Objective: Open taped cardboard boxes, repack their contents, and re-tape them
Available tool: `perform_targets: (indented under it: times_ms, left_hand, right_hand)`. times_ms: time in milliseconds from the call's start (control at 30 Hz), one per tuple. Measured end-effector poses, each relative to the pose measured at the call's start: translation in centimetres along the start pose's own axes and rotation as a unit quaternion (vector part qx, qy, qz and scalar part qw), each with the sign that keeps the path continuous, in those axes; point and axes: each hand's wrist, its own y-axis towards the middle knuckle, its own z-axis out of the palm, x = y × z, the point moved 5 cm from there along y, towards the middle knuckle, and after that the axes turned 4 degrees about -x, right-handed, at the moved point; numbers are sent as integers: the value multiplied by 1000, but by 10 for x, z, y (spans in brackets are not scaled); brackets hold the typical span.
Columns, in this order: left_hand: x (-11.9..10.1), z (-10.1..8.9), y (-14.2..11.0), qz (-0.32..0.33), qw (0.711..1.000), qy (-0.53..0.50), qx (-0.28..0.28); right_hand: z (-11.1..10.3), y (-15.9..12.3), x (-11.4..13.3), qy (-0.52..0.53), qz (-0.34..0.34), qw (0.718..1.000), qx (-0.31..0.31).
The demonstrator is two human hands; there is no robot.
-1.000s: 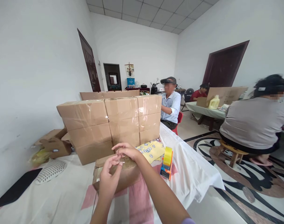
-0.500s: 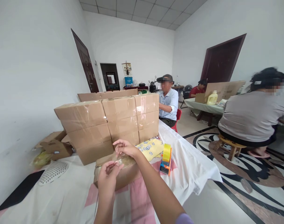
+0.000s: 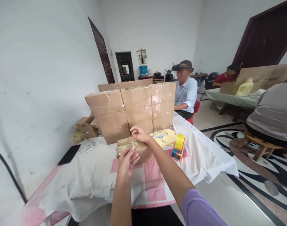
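A small cardboard box [image 3: 143, 155] lies on the cloth-covered table in front of me. Over its near left part, my left hand [image 3: 127, 159] is closed, thumb and fingertips pinched on what looks like a strip of clear tape [image 3: 133, 142]. Just beyond, my right hand [image 3: 140, 135] is above the top of the box with bent fingers pinching the upper end of that strip. The see-through strip is hard to make out. To the right stands an orange and blue tape dispenser [image 3: 178, 148] with a yellowish roll, apart from both hands.
Taped cardboard boxes [image 3: 138, 110] form a stacked wall behind the small box. Yellow patterned sheets [image 3: 164, 137] lie beside it. At left are a white perforated piece [image 3: 87, 147], a black flat object [image 3: 69, 154] and opened cartons [image 3: 85, 127]. A co-worker [image 3: 186, 91] sits across the table.
My view has shifted, so the table sits farther right in the picture. Both hands stay over the small box, the left turned with its fingers more upright. The dispenser has not moved on the table.
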Motion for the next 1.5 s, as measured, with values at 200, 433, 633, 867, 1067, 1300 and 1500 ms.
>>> perform_targets:
  times_ms: [200, 433, 633, 867, 1067, 1300, 1500]
  left_hand:
    - [-2, -17, -7, 36, 999, 15, 1]
    - [6, -26, 10, 149, 979, 134, -44]
    - [2, -11, 5, 259, 934, 247, -9]
    - [13, -7, 9, 278, 901, 333, 5]
    - [12, -7, 13, 295, 877, 379, -9]
    - [14, -6, 9, 288, 857, 426, -14]
    - [24, -10, 28, 267, 877, 400, 0]
  right_hand:
    - [3, -4, 1, -44, -32, 999, -3]
    - [4, -10, 11, -55, -44, 997, 7]
    - [0, -7, 12, -69, -62, 996, -7]
    - [0, -6, 8, -99, -60, 993, -19]
    - [2, -4, 2, -140, -60, 988, -8]
    - [2, -4, -3, -201, -58, 978, -23]
    - [2, -9, 5, -265, -67, 960, -58]
